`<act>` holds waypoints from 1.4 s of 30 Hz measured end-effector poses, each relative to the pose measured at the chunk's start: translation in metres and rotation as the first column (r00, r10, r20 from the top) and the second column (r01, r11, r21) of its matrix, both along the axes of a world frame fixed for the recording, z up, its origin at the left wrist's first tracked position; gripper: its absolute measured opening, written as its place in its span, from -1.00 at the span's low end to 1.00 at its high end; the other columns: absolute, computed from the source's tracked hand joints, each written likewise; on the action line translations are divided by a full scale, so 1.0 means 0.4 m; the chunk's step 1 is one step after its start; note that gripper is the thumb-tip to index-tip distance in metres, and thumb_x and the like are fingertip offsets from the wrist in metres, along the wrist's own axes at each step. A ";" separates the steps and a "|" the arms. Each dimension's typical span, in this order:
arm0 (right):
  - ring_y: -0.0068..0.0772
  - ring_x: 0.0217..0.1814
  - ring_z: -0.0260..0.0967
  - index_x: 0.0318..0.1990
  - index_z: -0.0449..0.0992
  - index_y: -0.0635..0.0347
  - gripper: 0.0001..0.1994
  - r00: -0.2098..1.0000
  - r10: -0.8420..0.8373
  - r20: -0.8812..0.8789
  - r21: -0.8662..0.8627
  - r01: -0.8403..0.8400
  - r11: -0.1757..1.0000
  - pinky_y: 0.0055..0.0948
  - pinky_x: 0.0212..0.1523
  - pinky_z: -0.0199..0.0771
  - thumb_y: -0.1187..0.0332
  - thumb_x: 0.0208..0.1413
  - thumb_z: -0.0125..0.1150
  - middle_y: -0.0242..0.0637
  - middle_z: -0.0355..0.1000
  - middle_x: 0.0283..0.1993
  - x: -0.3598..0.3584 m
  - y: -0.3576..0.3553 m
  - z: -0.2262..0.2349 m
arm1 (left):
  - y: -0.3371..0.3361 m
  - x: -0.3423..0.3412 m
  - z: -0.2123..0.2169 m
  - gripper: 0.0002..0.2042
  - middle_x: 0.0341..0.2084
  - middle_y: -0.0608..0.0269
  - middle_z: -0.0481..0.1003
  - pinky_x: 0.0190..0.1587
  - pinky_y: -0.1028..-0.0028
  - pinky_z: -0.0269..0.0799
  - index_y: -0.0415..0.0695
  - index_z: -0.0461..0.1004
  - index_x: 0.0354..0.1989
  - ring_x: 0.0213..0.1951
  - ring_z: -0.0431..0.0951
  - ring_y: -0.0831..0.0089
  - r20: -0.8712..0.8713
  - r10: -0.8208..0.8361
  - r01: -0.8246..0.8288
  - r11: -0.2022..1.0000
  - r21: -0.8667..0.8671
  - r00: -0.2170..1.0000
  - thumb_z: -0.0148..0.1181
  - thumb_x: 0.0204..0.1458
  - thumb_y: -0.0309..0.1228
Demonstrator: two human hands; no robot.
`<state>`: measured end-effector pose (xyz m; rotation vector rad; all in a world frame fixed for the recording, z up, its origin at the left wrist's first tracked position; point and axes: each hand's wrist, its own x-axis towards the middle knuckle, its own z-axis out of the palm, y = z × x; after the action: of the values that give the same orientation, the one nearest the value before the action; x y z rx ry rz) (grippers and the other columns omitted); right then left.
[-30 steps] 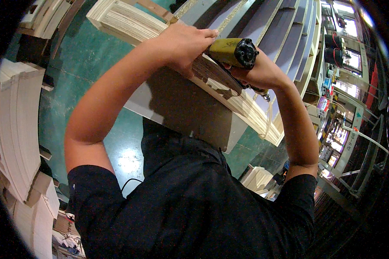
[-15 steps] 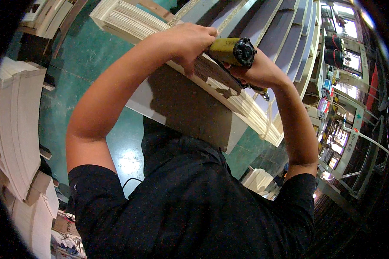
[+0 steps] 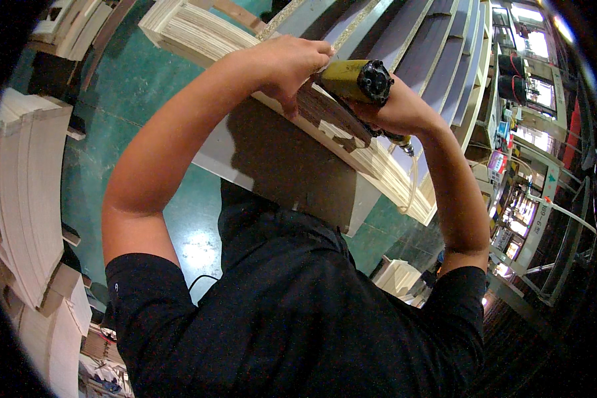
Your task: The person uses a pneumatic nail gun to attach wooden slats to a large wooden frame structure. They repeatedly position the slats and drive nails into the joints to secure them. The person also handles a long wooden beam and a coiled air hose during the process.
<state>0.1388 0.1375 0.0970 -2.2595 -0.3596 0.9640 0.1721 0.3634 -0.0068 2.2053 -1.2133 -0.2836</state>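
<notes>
Green workshop floor [image 3: 132, 93] fills the background, and stacks of pale curved wooden pieces [image 3: 26, 192] lie on it, far to the left of the long plywood piece [image 3: 199, 33] that crosses the upper part of the view. This plywood piece is made of many glued layers and it runs from the upper left down to the right, where its end comes near a clear hose [image 3: 411, 182]. Under the plywood piece a flat grey panel [image 3: 278, 166] is fixed, in shadow. The left hand [image 3: 288, 66] rests on top of the plywood piece with the fingers curled over its edge, pressing on it. Just to the right of this hand, the right hand [image 3: 401, 109] is closed around a yellow pneumatic tool [image 3: 351, 79] with a black round cap, and the tool lies against the plywood piece. The hose hangs from the tool beside the right forearm. Behind the plywood piece, grey boards [image 3: 438, 53] stand in a row. Below the plywood piece the person's black shirt [image 3: 292, 318] covers the lower part of the view.
</notes>
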 end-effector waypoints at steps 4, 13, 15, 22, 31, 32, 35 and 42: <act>-0.49 -0.16 0.43 0.07 0.49 0.18 -0.58 0.999 0.036 0.038 0.010 -0.036 0.999 -0.41 -0.09 0.46 0.41 -0.01 0.35 -0.30 0.56 -0.11 -0.006 0.006 0.011 | 0.000 0.002 -0.015 0.04 0.27 0.00 0.31 0.22 0.19 0.40 -0.19 0.40 0.17 0.19 0.41 -0.03 0.051 -0.002 0.003 1.000 -0.018 0.999 0.69 -0.72 -0.18; -0.53 -0.33 0.39 0.05 0.47 0.23 -0.58 0.983 -0.086 -0.165 0.058 0.096 0.994 -0.45 -0.32 0.49 0.48 -0.02 0.34 -0.36 0.50 -0.24 -0.168 -0.096 0.047 | -0.007 -0.002 -0.033 0.07 0.31 -0.02 0.27 0.26 0.19 0.34 -0.23 0.38 0.19 0.27 0.33 -0.04 0.069 -0.018 0.024 0.996 -0.090 0.997 0.68 -0.73 -0.16; -0.39 -0.15 0.44 -0.03 0.52 0.24 -0.64 0.995 -0.062 -0.072 -0.007 0.062 0.998 -0.36 -0.02 0.45 0.47 -0.06 0.27 -0.21 0.56 -0.19 -0.203 -0.123 0.035 | 0.004 -0.021 -0.021 0.06 0.32 -0.01 0.26 0.28 0.18 0.31 -0.23 0.37 0.19 0.27 0.33 -0.05 0.073 -0.002 0.005 0.999 -0.049 0.997 0.68 -0.72 -0.19; -0.39 -0.24 0.38 -0.13 0.50 0.30 -0.71 0.996 -0.094 -0.001 -0.077 0.094 0.993 -0.36 -0.10 0.44 0.45 -0.05 0.27 -0.19 0.52 -0.31 -0.219 -0.136 0.023 | 0.134 -0.026 0.059 -0.01 0.40 0.12 0.17 0.35 0.11 0.20 -0.08 0.40 0.21 0.36 0.19 0.02 0.333 0.217 -0.234 0.972 0.012 0.918 0.67 -0.61 -0.10; -0.36 -0.36 0.41 -0.19 0.47 0.34 -0.75 0.990 -0.137 -0.009 -0.044 0.137 0.990 -0.33 -0.25 0.48 0.48 -0.07 0.24 -0.21 0.47 -0.39 -0.231 -0.102 0.046 | 0.205 0.016 0.015 0.13 0.44 0.07 0.09 0.34 0.16 0.23 -0.01 0.19 0.38 0.37 0.19 0.00 0.111 0.114 -0.133 0.975 0.177 0.987 0.64 -0.58 -0.18; -0.38 -0.39 0.41 -0.20 0.47 0.34 -0.75 0.984 -0.175 -0.032 -0.021 0.174 0.985 -0.33 -0.28 0.48 0.48 -0.08 0.25 -0.22 0.47 -0.40 -0.237 -0.091 0.060 | 0.206 0.020 0.020 0.14 0.43 0.09 0.09 0.34 0.19 0.24 0.01 0.17 0.39 0.36 0.21 0.03 0.068 0.114 -0.122 0.983 0.139 0.991 0.64 -0.57 -0.19; -0.42 -0.44 0.39 -0.22 0.46 0.33 -0.75 0.969 -0.227 -0.096 -0.005 0.228 0.974 -0.35 -0.36 0.47 0.49 -0.11 0.27 -0.26 0.46 -0.42 -0.228 -0.086 0.068 | 0.219 0.056 0.029 0.19 0.44 0.12 0.09 0.34 0.21 0.25 -0.01 0.10 0.42 0.36 0.23 0.06 0.079 0.047 -0.052 0.997 0.063 0.996 0.65 -0.58 -0.22; -0.40 -0.28 0.39 -0.12 0.50 0.31 -0.66 0.989 -0.134 -0.068 -0.109 0.127 0.986 -0.37 -0.17 0.46 0.47 -0.14 0.29 -0.20 0.51 -0.32 -0.146 -0.001 0.117 | 0.270 0.141 0.009 0.18 0.45 0.12 0.05 0.36 0.13 0.22 -0.20 0.16 0.36 0.38 0.16 -0.02 0.151 -0.165 0.147 0.982 0.121 0.975 0.62 -0.59 -0.06</act>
<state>0.0806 0.1372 0.1440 -2.3008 -0.1286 1.0171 0.2286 0.4715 -0.0030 2.2643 -1.4957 -0.2440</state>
